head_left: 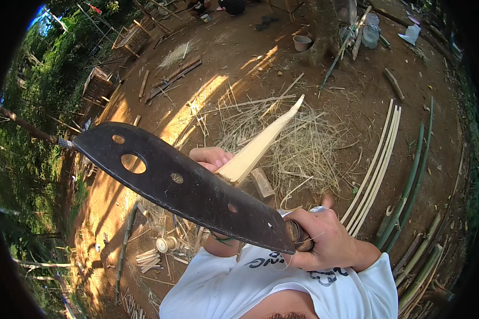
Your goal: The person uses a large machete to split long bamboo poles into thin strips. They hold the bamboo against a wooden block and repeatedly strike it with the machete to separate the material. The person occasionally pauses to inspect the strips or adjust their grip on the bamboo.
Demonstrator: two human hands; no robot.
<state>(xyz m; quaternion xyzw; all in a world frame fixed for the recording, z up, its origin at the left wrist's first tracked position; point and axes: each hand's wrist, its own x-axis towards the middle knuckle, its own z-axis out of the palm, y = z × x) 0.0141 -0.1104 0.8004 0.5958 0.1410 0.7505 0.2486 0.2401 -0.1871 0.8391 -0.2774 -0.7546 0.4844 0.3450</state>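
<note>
1. Mid-frame, just above the blade [197, 183] in view, your pale wood piece [261, 143] lies with its long axis from the wide butt, lower left, to the thin tip, upper right.
2. Blade axis runs upper left to lower right, roughly crosswise to the wood. Butt sits right at the blade's upper edge in view; touching or apart, can't tell.
3. Left hand [210, 158] is nearer the wood: fingers curled at the butt, holding it, partly hidden behind the blade.
4. Right hand [324, 236], lower center-right, is closed around the handle [300, 236]; wood lies up and left of it.
5. Blade: dark, broad metal, scuffed, rounded far end, one large oval hole plus smaller ones. Handle: brown, rounded, dark ring.
6. Wood: cream, smooth-looking flat face, tapered, slightly bent near the tip.
7. Beyond it, wispy straw-colored shavings [316, 154] on brown soil; squared wood block [262, 182] just below the wood piece.
8. Right of frame: straight pale strips [375, 170], then smooth green poles [414, 175].
</note>
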